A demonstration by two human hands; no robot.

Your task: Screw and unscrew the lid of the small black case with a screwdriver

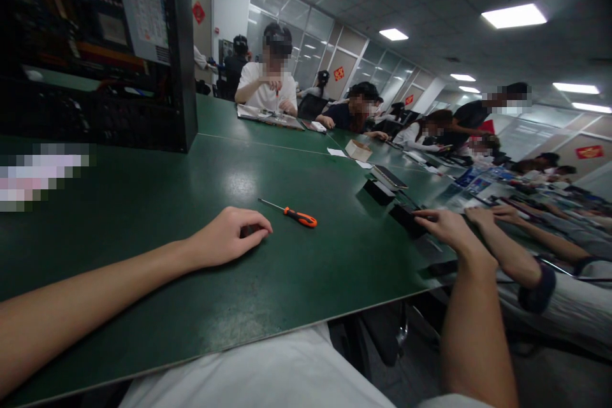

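My left hand point(233, 236) rests on the green tabletop point(268, 280), its fingers loosely bent and the thumb apart from them, with nothing held. Just beyond its fingertips lies a screwdriver point(300, 217) with an orange and black handle, its thin shaft pointing left. Off to the right, my right hand point(447, 229) reaches over the table and pinches the near end of a black box-like object point(405, 217). Beside that object sit another black box point(377, 192) and a flat dark item with a light edge point(389, 176).
An open computer case point(182, 64) stands at the left, its inner parts showing. A blurred patch covers something pale on the table at left. Farther back are a small cardboard box point(358, 150) and white papers point(336, 153). A co-worker's arm point(511, 248) is close beside my right hand.
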